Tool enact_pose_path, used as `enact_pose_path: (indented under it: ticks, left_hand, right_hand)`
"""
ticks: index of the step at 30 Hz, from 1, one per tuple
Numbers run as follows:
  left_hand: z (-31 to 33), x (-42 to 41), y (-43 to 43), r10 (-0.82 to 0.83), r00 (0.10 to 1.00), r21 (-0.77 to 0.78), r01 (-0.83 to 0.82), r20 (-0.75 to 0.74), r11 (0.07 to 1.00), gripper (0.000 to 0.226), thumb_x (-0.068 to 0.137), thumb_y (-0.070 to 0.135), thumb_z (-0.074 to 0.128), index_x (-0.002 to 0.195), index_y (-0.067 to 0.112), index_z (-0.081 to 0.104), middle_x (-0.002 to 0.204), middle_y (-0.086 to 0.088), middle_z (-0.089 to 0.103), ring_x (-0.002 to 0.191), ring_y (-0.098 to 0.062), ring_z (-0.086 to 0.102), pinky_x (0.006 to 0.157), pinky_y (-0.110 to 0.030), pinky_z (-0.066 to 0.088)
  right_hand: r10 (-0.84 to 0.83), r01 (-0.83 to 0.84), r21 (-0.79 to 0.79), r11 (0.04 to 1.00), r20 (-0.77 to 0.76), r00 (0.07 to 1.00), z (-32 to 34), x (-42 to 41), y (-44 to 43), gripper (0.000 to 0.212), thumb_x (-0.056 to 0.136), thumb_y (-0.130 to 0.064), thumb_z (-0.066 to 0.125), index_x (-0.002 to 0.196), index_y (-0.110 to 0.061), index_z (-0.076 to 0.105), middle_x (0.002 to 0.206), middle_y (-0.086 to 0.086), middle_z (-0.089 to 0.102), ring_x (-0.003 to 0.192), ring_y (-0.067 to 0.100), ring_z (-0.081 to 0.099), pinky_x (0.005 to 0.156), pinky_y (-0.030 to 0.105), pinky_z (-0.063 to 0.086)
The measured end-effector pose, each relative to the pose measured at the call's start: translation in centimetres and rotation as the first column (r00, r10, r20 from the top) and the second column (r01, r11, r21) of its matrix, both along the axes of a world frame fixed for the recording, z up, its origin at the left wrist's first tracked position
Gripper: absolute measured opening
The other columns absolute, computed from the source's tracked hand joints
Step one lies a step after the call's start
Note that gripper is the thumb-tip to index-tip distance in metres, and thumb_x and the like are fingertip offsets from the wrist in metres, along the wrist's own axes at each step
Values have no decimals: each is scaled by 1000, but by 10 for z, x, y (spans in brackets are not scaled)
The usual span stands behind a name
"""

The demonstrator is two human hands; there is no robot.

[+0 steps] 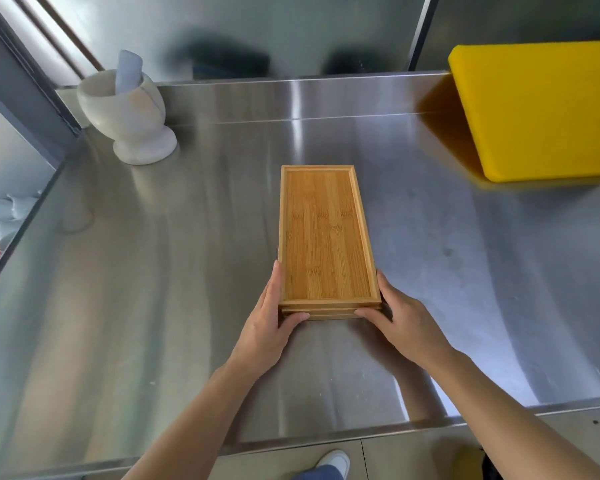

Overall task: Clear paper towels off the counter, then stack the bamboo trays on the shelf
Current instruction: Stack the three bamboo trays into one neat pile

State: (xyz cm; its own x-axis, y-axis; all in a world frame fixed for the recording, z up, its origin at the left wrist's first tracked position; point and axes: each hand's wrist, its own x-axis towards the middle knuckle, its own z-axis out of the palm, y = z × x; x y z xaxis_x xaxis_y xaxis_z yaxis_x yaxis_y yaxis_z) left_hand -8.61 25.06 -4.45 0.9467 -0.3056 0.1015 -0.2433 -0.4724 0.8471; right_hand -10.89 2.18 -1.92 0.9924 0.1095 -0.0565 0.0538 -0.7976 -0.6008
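Note:
A stack of bamboo trays (324, 233) lies lengthwise in the middle of the steel counter (153, 289), its rimmed top tray facing up. My left hand (272, 323) grips the stack's near left corner, fingers along the side and thumb on the front edge. My right hand (397, 318) holds the near right corner the same way. No paper towels are in view on the counter.
A white marble mortar with a pestle (129, 112) stands at the back left. A thick yellow cutting board (541, 109) leans at the back right. The counter's front edge (326, 441) runs below my arms; a shoe (333, 462) shows on the floor.

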Motion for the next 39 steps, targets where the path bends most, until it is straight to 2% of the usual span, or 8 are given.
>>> enact_pose_path:
  ticks: [5, 11, 19, 24, 28, 34, 39]
  left_hand:
    - [-2, -2, -1, 45, 999, -4, -45, -13, 999, 85, 85, 14, 61, 131, 46, -3, 129, 34, 22, 115, 30, 19, 91, 7, 17]
    - [1, -2, -2, 45, 999, -16, -45, -29, 999, 78, 86, 13, 61, 138, 37, 7, 128, 33, 33, 115, 24, 30, 92, 3, 24]
    - [-1, -4, -2, 74, 997, 31, -73, -17, 997, 76, 86, 17, 60, 144, 16, 12, 134, 11, 40, 117, 6, 36, 92, 5, 23]
    - [3, -4, -2, 61, 998, 14, -60, -25, 998, 69, 88, 22, 54, 144, 15, 13, 131, 14, 40, 115, 13, 34, 90, 5, 25]
    - [5, -4, -2, 82, 996, -1, -82, -40, 997, 68, 87, 24, 54, 143, 17, 16, 131, 16, 41, 114, 16, 33, 89, 5, 25]
    - [4, -4, -1, 71, 996, 28, -69, -55, 997, 80, 82, 19, 65, 144, 21, 14, 129, 14, 45, 111, 14, 35, 88, 6, 24]
    - [2, -4, -1, 89, 995, 56, -87, -36, 995, 81, 81, 13, 67, 143, 20, 17, 125, 14, 46, 109, 15, 35, 86, 8, 24]
  right_hand:
    - [-17, 17, -6, 1000, 20, 1000, -1, 0, 2, 75, 85, -43, 49, 144, -15, 13, 136, 7, 51, 118, 23, 52, 97, 31, 42]
    - [-21, 25, -55, 998, 71, 997, 2, -3, 4, 71, 86, -37, 51, 142, -10, 17, 131, 10, 55, 111, 26, 57, 92, 33, 46]
    - [14, 10, -133, 991, 173, 985, 3, -9, 9, 63, 83, -23, 61, 133, 6, 34, 110, 21, 67, 86, 34, 67, 72, 38, 54]
    - [-21, 41, -105, 994, 186, 982, 5, -9, 10, 68, 84, -41, 44, 135, 2, 32, 117, 17, 64, 95, 31, 65, 81, 38, 53]
    - [-42, 55, -71, 996, 167, 985, 2, -7, 9, 64, 86, -30, 55, 138, -3, 30, 121, 12, 63, 100, 27, 63, 84, 37, 51]
    - [-22, 31, -71, 997, 123, 992, -1, -8, 5, 73, 83, -34, 59, 140, -6, 24, 128, 10, 58, 106, 25, 60, 90, 32, 48]
    - [-51, 59, -62, 996, 118, 992, -3, -8, 4, 73, 83, -30, 60, 141, -7, 23, 125, 10, 60, 104, 26, 60, 89, 33, 48]
